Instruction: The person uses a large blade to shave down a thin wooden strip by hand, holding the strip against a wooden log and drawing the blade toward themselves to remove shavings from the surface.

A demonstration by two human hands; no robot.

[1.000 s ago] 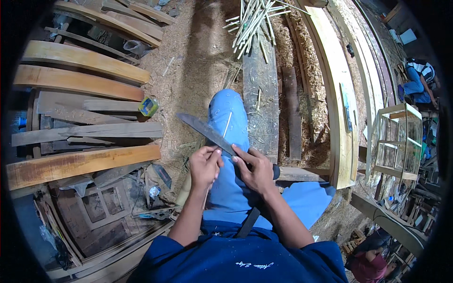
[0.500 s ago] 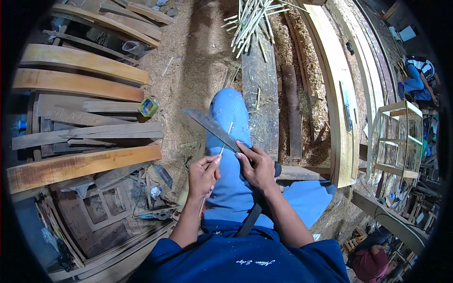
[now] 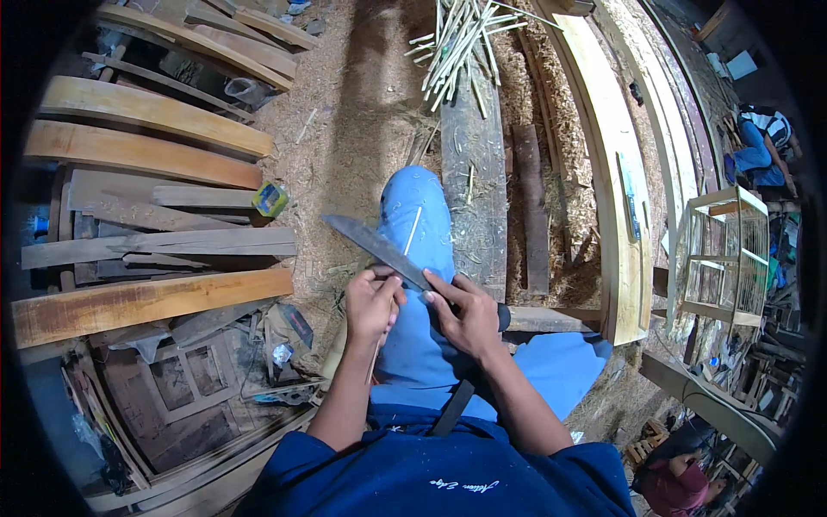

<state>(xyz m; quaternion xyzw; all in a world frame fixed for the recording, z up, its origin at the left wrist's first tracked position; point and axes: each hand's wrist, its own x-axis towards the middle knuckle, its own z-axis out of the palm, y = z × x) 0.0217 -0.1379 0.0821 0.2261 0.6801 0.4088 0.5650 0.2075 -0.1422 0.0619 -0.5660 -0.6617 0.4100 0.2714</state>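
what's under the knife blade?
Under the long dark knife blade lie the thin pale stick, the blue-trousered knee and sawdust-strewn ground. The right hand covers the handle; the left hand hides the stick's near part.

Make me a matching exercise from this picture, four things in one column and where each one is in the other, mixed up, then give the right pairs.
Things:
1. knife
2. thin stick
3. bundle of sticks
4. small yellow-green box

Places:
A. lying on the sawdust beside the stacked planks
B. piled at the far end of the dark board
C. gripped by the right hand, blade pointing away to the left
D. pinched in the left hand, passing under the blade over the knee

Pairs: 1-C, 2-D, 3-B, 4-A
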